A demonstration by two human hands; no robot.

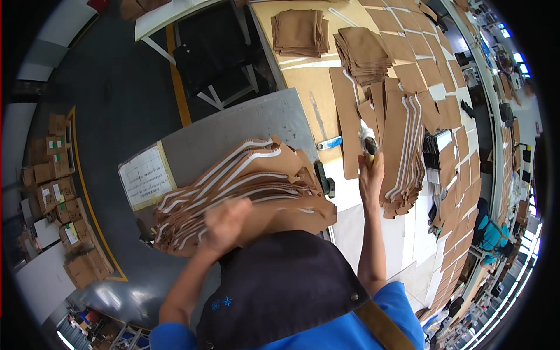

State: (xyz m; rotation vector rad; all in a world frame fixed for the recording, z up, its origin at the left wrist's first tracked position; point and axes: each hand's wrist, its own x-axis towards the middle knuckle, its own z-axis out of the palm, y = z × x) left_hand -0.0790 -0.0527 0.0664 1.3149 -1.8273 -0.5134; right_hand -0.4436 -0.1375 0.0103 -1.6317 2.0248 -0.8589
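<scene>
My right hand [371,169] is closed round the handle of a brush [368,139], its white-coated tip pointing away from me. Under the brush lies a long brown panel [345,125]; to its right is a fanned stack of brown panels [403,146] with white bands along their edges. Over the near left side of a large fanned pile of similar white-edged brown panels [256,186] is my left hand [227,221]. Motion smears its fingers, so I cannot tell what they hold, if anything. The pile rests on a grey metal surface [256,116].
Two stacks of brown pieces, one squarish [300,32] and one beside it [363,53], sit farther up the table. A blue-and-white tool [329,143] lies near the panel. A printed sheet [146,175] lies at the grey surface's left. Cardboard boxes [61,198] stand on the floor.
</scene>
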